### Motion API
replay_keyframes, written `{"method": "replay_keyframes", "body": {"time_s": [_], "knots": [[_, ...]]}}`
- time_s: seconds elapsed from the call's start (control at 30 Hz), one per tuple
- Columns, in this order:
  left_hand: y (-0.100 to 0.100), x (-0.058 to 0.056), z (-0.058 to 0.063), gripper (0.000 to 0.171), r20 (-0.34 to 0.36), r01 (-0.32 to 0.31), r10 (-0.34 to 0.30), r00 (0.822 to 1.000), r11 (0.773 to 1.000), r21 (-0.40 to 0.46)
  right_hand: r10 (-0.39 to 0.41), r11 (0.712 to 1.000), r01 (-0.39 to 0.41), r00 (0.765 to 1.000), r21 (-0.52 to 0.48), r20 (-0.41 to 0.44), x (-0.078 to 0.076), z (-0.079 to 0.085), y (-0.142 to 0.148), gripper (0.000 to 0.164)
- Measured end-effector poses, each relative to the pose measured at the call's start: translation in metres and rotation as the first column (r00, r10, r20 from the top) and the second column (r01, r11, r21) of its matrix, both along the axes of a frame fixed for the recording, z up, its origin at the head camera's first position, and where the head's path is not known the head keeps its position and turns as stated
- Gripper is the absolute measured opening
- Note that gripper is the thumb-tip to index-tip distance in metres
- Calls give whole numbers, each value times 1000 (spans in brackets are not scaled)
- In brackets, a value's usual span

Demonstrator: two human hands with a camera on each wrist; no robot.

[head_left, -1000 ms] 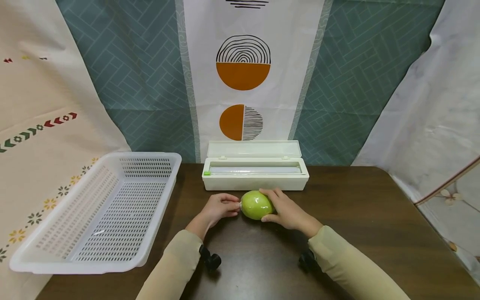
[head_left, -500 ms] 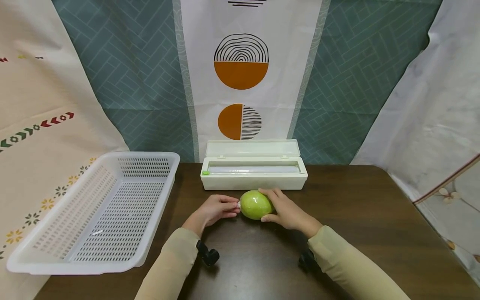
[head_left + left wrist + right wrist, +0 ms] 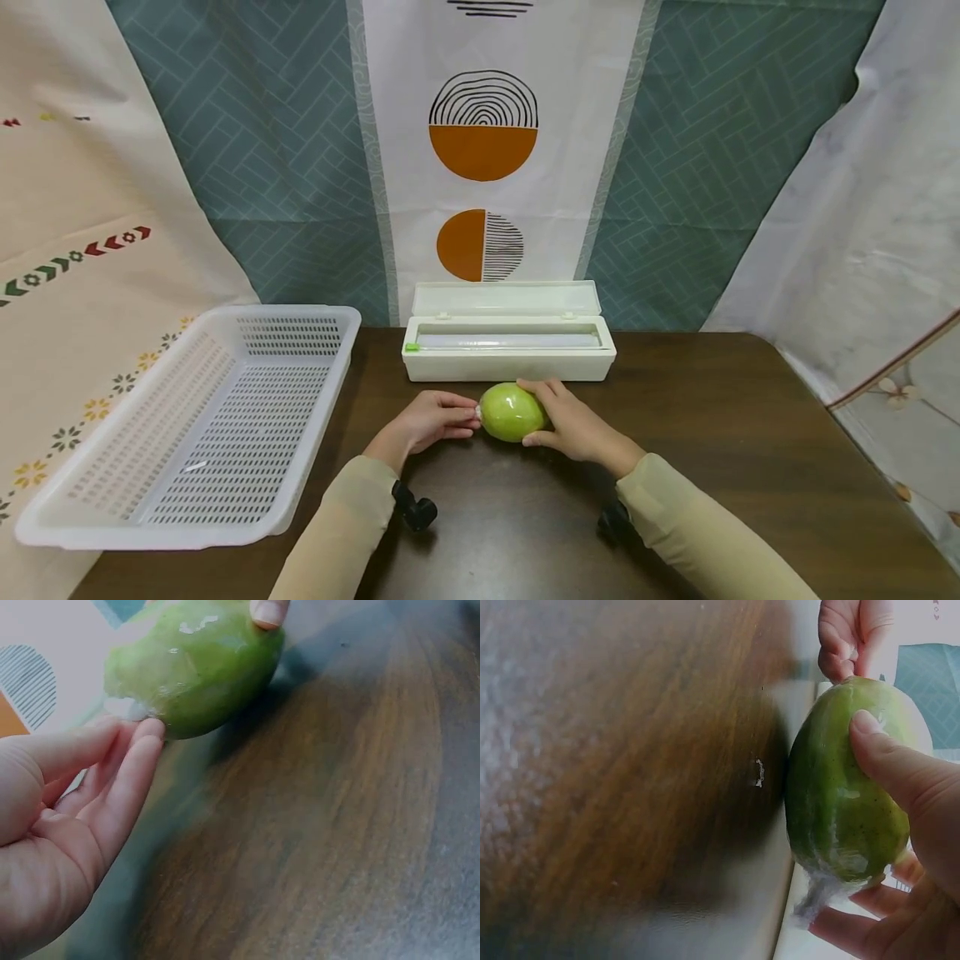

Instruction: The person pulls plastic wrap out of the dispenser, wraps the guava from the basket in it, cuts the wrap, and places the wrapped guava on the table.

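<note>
A green oval fruit (image 3: 513, 412), tightly wrapped in shiny cling film, lies on its side on the dark table. My left hand (image 3: 431, 421) is at its left end, pinching the gathered film tail between thumb and fingertips. Round the right end, my right hand (image 3: 573, 422) grips the fruit, thumb on the near side and fingers on the far side. In the right wrist view, a twisted film tail (image 3: 814, 900) sticks out at the end near the right fingers. The left wrist view shows the left fingertips (image 3: 150, 729) right at the fruit's end.
Behind the fruit stands a white cling film dispenser (image 3: 510, 364), lid raised, with a roll inside and a green slider (image 3: 412, 347) on its bar. A white perforated basket (image 3: 318, 433) stands at the left, a small white strip (image 3: 196, 467) inside. Patterned cloths hang around the table.
The left fingers have drawn closer together round the film tail, and the left wrist has shifted slightly leftward. The right hand and the fruit have stayed nearly in place.
</note>
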State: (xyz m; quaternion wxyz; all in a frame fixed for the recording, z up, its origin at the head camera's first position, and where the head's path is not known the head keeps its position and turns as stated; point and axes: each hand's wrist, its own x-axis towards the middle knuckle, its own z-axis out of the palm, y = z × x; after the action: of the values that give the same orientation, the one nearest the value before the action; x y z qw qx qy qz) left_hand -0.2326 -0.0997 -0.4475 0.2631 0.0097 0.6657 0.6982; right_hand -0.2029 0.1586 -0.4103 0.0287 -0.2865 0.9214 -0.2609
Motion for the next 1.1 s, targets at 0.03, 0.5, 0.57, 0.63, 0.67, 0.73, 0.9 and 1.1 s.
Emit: {"method": "replay_keyframes", "body": {"time_s": [0.03,0.5,0.57,0.63,0.67,0.73,0.9,1.1], "knots": [[0,0,0,33,-1,0,0,1000,1000,-2,-1,1000,1,1000,1,-2,0,0,0,80],[1,0,2,28,-35,23,-26,999,996,-90,20,1000,-20,999,-2,-32,0,1,-2,79],[3,0,4,26,-60,27,-34,998,993,-114,21,1000,-21,999,-8,-33,0,2,-2,79],[5,0,5,24,-87,24,-36,996,990,-136,20,1000,-21,999,-15,-36,-1,1,-2,79],[6,0,6,23,-103,20,-35,994,990,-143,19,1000,-19,999,-20,-34,-1,1,-2,79],[9,-1,7,22,-128,7,-26,991,988,-153,12,1000,-13,999,-24,-37,-2,0,-1,80],[15,0,11,19,-203,-32,-6,979,983,-182,-2,999,1,999,-34,-32,-4,-4,1,80],[21,7,16,13,-319,-99,-12,948,938,-331,7,1000,-8,999,-23,-47,-5,-5,-1,79]]}}
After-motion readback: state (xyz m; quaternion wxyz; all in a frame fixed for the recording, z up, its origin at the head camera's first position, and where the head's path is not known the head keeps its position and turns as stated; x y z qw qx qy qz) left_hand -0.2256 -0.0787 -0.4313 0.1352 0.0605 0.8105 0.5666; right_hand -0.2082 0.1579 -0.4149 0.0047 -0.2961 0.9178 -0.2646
